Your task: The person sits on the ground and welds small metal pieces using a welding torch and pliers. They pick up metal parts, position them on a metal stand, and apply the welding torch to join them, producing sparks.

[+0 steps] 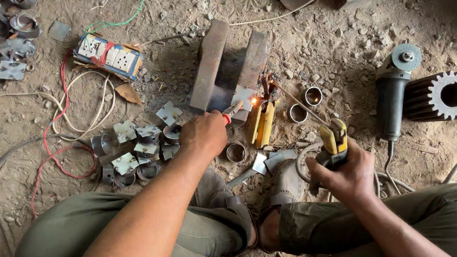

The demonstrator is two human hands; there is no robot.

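Left hand (203, 133) closed around red-handled tool (232, 112), tip pressing small square metal plate (243, 98) against dark steel block (232, 71) on dirt floor. Plate grey, flat, orange spark (253, 100) at its right edge. Right hand (344, 173) fisted on yellow electrode holder (334, 139), thin welding rod (296, 100) slanting up-left to spark. Angle grinder (392, 95) lies right; cut plates and rings (134, 148) heaped left

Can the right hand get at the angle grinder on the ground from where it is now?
Probably not right away: the right hand is gripping the yellow electrode holder. The angle grinder lies just beyond it on open dirt, with nothing between.
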